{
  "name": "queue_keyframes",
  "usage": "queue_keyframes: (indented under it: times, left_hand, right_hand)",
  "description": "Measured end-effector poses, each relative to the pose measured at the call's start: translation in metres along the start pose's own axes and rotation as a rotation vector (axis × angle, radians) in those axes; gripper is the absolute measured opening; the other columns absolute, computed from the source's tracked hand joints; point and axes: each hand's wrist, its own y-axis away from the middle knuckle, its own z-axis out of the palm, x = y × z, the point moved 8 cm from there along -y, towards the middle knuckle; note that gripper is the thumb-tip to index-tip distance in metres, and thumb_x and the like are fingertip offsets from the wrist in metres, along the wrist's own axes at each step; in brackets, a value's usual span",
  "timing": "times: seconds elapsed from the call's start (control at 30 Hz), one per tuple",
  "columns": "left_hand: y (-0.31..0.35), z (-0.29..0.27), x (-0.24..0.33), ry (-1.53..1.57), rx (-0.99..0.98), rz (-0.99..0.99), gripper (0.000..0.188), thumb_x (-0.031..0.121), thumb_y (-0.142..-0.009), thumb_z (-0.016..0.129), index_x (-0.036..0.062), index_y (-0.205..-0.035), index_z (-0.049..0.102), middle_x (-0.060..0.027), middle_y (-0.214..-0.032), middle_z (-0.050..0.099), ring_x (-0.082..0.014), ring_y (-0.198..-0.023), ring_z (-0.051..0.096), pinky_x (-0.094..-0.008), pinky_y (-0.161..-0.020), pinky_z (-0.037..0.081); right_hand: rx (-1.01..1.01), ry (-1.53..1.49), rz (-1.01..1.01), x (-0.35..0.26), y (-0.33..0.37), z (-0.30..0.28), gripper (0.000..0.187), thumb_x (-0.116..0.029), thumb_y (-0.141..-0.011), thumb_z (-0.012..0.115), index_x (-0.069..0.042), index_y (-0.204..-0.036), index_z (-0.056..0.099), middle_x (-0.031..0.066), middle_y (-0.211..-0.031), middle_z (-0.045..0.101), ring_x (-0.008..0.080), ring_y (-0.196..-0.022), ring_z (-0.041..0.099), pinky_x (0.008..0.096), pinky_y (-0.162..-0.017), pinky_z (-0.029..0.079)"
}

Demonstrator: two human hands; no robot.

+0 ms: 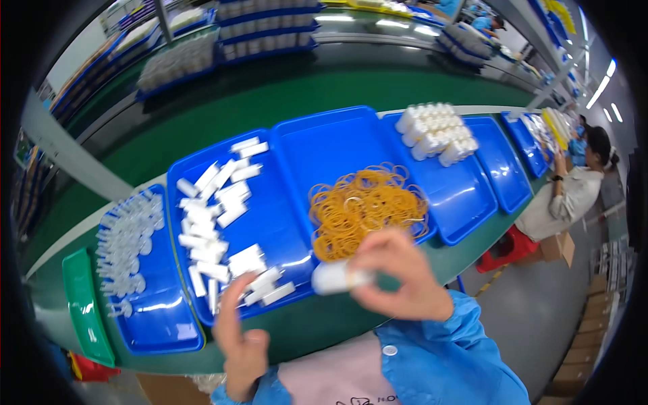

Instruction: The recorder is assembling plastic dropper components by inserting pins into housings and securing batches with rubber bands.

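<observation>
In front of the rubber bands, my right hand (398, 277) pinches a white cylindrical piece (331, 277) between thumb and fingers. Motion blurs the piece, and a thin yellowish line shows near my fingertips; I cannot make out whether it is a band. My left hand (241, 344) is raised at the near edge of a blue tray (280, 223), fingers apart, holding nothing. Loose white blocks (209, 223) lie scattered in that tray. A heap of orange rubber bands (364, 206) fills the near part of the adjoining blue tray (327, 138).
At the left, a blue tray (158, 331) holds clear plastic parts (131, 233), beside a green tray (88, 307). White cylindrical pieces (435, 131) stand grouped in a blue tray (466, 209) to the right. Beyond, a person (574, 182) sits along the bench. Stacked trays (266, 30) stand across the green surface.
</observation>
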Motion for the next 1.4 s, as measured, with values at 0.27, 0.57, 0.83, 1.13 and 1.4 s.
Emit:
queue_keyframes:
  times: [0.27,0.57,0.83,1.13,1.4]
  left_hand:
    - [0.043,-0.185,-0.106,-0.451,0.583,-0.274,0.019,0.008,-0.095,0.057,-0.0045,-0.105,0.066,-0.0084,-0.096,0.066,-0.0123,-0.087,0.058,-0.0252,-0.08,0.045]
    - [0.072,-0.265,-0.147,-1.208,0.552,-0.252,0.044,0.014,-0.084,0.067,0.0099,-0.126,0.055,-0.012,-0.108,0.054,-0.0316,-0.097,0.054,-0.0406,-0.086,0.043]
    - [0.06,-0.277,-0.149,-1.215,0.505,-0.551,0.027,0.021,-0.093,0.059,0.0098,-0.117,0.059,-0.0119,-0.094,0.055,-0.0267,-0.084,0.055,-0.0375,-0.078,0.044]
    - [0.117,-0.313,-0.153,0.083,1.162,-0.177,0.046,0.027,-0.1,0.051,-0.0011,-0.134,0.04,-0.0171,-0.126,0.054,-0.027,-0.113,0.058,-0.0378,-0.101,0.042]
    - [0.073,-0.247,-0.131,1.027,0.74,-0.026,0.032,0.007,-0.098,0.052,-0.0054,-0.127,0.048,-0.019,-0.119,0.059,-0.0268,-0.109,0.061,-0.0336,-0.094,0.055]
  right_hand:
    - [0.628,0.456,0.279,0.147,0.044,-0.186,0.044,-0.001,-0.073,0.072,-0.004,-0.115,0.058,0.007,-0.103,0.055,0.0134,-0.076,0.056,0.0271,-0.067,0.048]
    - [0.586,0.825,0.275,0.202,0.022,-0.179,0.04,-0.007,-0.075,0.074,-0.005,-0.113,0.062,0.0128,-0.107,0.056,0.0285,-0.083,0.06,0.0368,-0.071,0.05]
    - [0.557,0.898,0.295,0.206,0.019,-0.178,0.04,-0.009,-0.076,0.072,-0.008,-0.116,0.064,0.0133,-0.109,0.056,0.0319,-0.091,0.06,0.039,-0.075,0.05]
    - [0.576,0.474,0.121,0.125,-0.016,-0.147,0.029,0.002,-0.078,0.064,-0.006,-0.105,0.065,0.0076,-0.103,0.055,0.0157,-0.08,0.055,0.0266,-0.071,0.046]
    - [-0.23,0.12,-0.306,-0.003,-0.069,0.056,0.02,-0.002,-0.077,0.066,-0.005,-0.098,0.067,0.0115,-0.097,0.061,0.0316,-0.098,0.058,0.0398,-0.084,0.046]
